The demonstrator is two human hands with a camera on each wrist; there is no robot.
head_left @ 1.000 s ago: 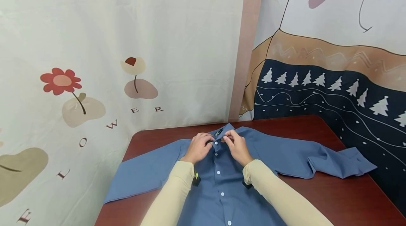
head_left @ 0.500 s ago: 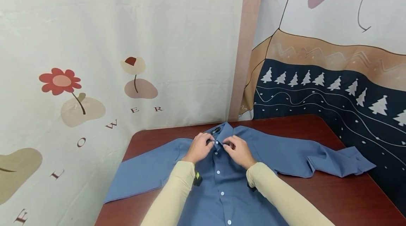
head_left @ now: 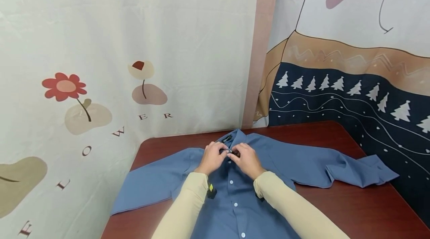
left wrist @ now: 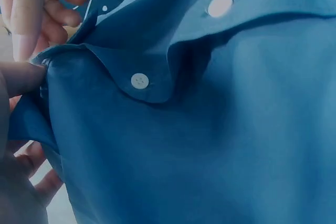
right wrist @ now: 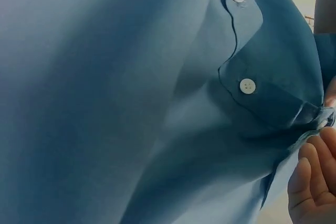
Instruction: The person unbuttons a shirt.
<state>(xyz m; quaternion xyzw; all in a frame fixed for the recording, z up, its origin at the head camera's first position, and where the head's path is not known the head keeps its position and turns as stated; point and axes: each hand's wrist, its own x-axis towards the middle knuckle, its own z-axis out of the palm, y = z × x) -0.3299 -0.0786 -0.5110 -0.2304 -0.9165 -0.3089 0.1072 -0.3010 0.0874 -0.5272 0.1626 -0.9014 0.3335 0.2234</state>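
A blue long-sleeved button-up shirt (head_left: 221,209) lies front up in the head view. At its collar (head_left: 239,134), my left hand (head_left: 211,158) and right hand (head_left: 246,160) meet, fingertips almost touching. In the left wrist view, my left thumb (left wrist: 21,78) pinches the cloth at the neck edge, close to a downward-pointing right finger (left wrist: 29,14). The right wrist view has my right hand (right wrist: 315,182) with curled fingers at that same edge. A white button (right wrist: 247,86) sits lower on the placket. The fingertips mostly hide the collar button.
Under the shirt is a dark red table (head_left: 322,209). One sleeve (head_left: 144,183) stretches left; the other (head_left: 352,168) runs right with a fold near its cuff. A pale flower-print curtain (head_left: 201,45) and a navy tree-print one (head_left: 302,101) hang behind.
My right hand first let go of the right collar flap and drew back slightly, then moved left to the collar button beside my left hand. The left hand stays nearly in place.
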